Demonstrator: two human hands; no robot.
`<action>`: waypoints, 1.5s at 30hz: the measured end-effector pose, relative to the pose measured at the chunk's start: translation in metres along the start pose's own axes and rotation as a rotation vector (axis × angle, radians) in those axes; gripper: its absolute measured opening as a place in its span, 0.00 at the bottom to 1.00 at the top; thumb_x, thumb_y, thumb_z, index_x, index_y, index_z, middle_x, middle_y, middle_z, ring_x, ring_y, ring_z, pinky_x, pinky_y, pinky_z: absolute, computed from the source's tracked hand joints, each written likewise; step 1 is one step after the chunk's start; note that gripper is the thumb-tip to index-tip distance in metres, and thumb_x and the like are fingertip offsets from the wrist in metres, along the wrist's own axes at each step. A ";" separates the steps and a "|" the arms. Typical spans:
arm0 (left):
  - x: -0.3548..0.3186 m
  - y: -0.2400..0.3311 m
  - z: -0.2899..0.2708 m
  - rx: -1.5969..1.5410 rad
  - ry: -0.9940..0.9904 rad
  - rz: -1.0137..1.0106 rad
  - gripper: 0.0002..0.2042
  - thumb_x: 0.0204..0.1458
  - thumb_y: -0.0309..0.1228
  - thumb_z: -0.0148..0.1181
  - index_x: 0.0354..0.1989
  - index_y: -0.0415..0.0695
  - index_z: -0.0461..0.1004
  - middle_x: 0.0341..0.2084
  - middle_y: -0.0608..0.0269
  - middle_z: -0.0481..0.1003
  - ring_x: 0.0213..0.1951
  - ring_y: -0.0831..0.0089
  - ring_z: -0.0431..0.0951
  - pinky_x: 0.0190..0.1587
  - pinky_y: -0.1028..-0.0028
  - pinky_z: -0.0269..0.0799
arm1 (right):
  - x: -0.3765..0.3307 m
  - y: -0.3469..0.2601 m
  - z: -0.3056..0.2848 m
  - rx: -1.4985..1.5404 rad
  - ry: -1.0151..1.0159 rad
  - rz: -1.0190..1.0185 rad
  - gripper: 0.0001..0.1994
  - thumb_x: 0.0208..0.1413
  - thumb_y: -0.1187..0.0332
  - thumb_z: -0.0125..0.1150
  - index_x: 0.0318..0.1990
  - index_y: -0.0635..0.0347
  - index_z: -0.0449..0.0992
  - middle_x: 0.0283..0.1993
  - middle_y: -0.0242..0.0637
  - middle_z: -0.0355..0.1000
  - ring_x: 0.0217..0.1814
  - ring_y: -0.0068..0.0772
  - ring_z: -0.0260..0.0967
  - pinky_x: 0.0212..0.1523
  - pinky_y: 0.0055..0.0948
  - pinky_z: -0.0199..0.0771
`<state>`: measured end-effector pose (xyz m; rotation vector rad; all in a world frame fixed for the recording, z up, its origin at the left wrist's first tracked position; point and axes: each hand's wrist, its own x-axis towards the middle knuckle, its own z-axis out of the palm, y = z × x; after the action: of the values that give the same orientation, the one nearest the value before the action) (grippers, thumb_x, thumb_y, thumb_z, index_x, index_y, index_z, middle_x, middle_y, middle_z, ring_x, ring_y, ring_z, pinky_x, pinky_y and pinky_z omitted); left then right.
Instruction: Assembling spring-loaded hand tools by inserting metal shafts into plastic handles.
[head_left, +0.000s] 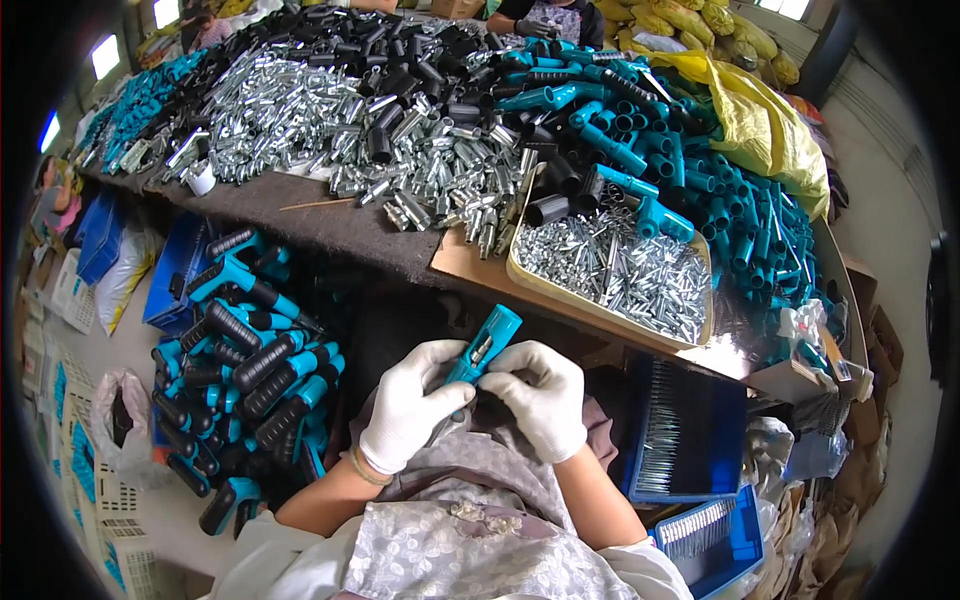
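Note:
In front of my lap I hold a teal plastic tool housing [497,331], tilted with its wide round end up and away from me. A silvery metal piece [481,350] shows in a slot in its side. My left hand [408,408], in a white glove, is closed round the lower part, thumb across the front. Gloved alike, my right hand [540,398] bends its fingers against the housing's right side, thumb and forefinger close to the slot. Whether a small part sits between those fingertips is hidden. A tray [512,268] of small metal pins lies beyond my hands on the table.
Silvery metal parts [290,110], black tubes [420,70] and teal housings [740,220] are heaped on the table. Black-and-teal handles [265,360] fill a bin at my left. Blue bins [625,470] holding metal rods stand at my right. Another person [550,18] is across the table.

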<state>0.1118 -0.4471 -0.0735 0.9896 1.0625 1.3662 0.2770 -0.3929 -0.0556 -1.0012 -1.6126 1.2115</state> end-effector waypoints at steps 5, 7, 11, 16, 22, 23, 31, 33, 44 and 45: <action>-0.002 -0.008 -0.002 0.036 0.033 -0.027 0.22 0.53 0.15 0.61 0.57 0.31 0.67 0.43 0.57 0.77 0.43 0.76 0.78 0.44 0.77 0.76 | 0.002 0.006 0.005 0.019 -0.011 0.110 0.06 0.45 0.79 0.71 0.30 0.63 0.78 0.29 0.30 0.76 0.32 0.18 0.71 0.35 0.22 0.74; -0.002 -0.007 -0.003 -0.044 0.009 -0.057 0.20 0.54 0.15 0.60 0.57 0.30 0.67 0.40 0.57 0.77 0.36 0.77 0.78 0.38 0.77 0.76 | 0.005 0.018 0.002 0.243 -0.036 0.202 0.07 0.48 0.79 0.70 0.30 0.65 0.74 0.29 0.36 0.76 0.27 0.24 0.76 0.28 0.23 0.79; 0.001 -0.001 -0.010 -0.186 -0.168 -0.172 0.20 0.57 0.20 0.59 0.58 0.29 0.66 0.39 0.55 0.77 0.35 0.74 0.78 0.36 0.76 0.76 | 0.013 0.032 -0.009 0.540 -0.270 0.331 0.19 0.50 0.71 0.72 0.47 0.65 0.71 0.41 0.38 0.75 0.38 0.28 0.76 0.40 0.28 0.79; 0.007 -0.009 -0.009 -0.267 -0.184 -0.243 0.23 0.58 0.26 0.60 0.60 0.31 0.66 0.38 0.56 0.76 0.35 0.71 0.79 0.34 0.75 0.77 | 0.020 0.017 -0.003 0.204 -0.232 0.240 0.18 0.53 0.67 0.71 0.47 0.64 0.73 0.36 0.34 0.76 0.35 0.23 0.74 0.38 0.28 0.78; 0.019 -0.022 -0.023 -0.680 -0.274 -0.230 0.30 0.57 0.39 0.64 0.61 0.31 0.62 0.41 0.51 0.75 0.36 0.66 0.79 0.33 0.71 0.77 | 0.090 -0.035 -0.035 -0.706 -0.590 -0.280 0.18 0.48 0.58 0.74 0.41 0.60 0.79 0.36 0.43 0.77 0.40 0.45 0.77 0.44 0.38 0.76; 0.017 -0.019 -0.027 -0.763 -0.230 -0.260 0.32 0.57 0.40 0.64 0.62 0.31 0.61 0.42 0.50 0.75 0.36 0.66 0.79 0.33 0.70 0.77 | 0.110 -0.040 -0.037 -0.725 -0.460 -0.355 0.13 0.47 0.61 0.71 0.37 0.58 0.81 0.36 0.47 0.76 0.41 0.53 0.75 0.44 0.42 0.76; 0.016 -0.017 -0.033 -0.767 -0.234 -0.272 0.30 0.59 0.39 0.62 0.63 0.32 0.60 0.43 0.50 0.74 0.37 0.66 0.78 0.33 0.71 0.76 | 0.256 -0.022 -0.073 -1.600 0.002 -0.230 0.18 0.42 0.52 0.70 0.34 0.55 0.81 0.32 0.40 0.80 0.43 0.46 0.75 0.45 0.41 0.72; 0.015 -0.015 -0.033 -0.745 -0.222 -0.284 0.29 0.57 0.39 0.64 0.60 0.33 0.61 0.42 0.49 0.74 0.37 0.64 0.78 0.32 0.69 0.76 | 0.253 -0.026 -0.083 -1.568 0.079 -0.292 0.21 0.42 0.52 0.71 0.39 0.57 0.80 0.34 0.45 0.79 0.42 0.50 0.75 0.44 0.45 0.75; 0.000 0.002 -0.012 -0.283 -0.390 -0.287 0.26 0.58 0.32 0.61 0.61 0.29 0.65 0.42 0.52 0.77 0.37 0.70 0.78 0.36 0.74 0.78 | 0.028 0.013 -0.036 0.933 -0.117 0.046 0.30 0.62 0.54 0.59 0.66 0.61 0.61 0.57 0.51 0.70 0.53 0.44 0.72 0.58 0.40 0.72; 0.003 0.000 -0.006 -0.236 -0.445 -0.292 0.25 0.59 0.32 0.61 0.61 0.29 0.65 0.42 0.53 0.77 0.36 0.71 0.77 0.36 0.74 0.77 | 0.014 0.008 -0.034 1.021 -0.084 0.066 0.34 0.61 0.51 0.60 0.69 0.57 0.58 0.59 0.51 0.69 0.55 0.44 0.70 0.60 0.45 0.69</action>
<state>0.1055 -0.4450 -0.0748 0.8696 0.6620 0.9480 0.3055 -0.3685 -0.0554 -0.3347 -0.7888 1.8346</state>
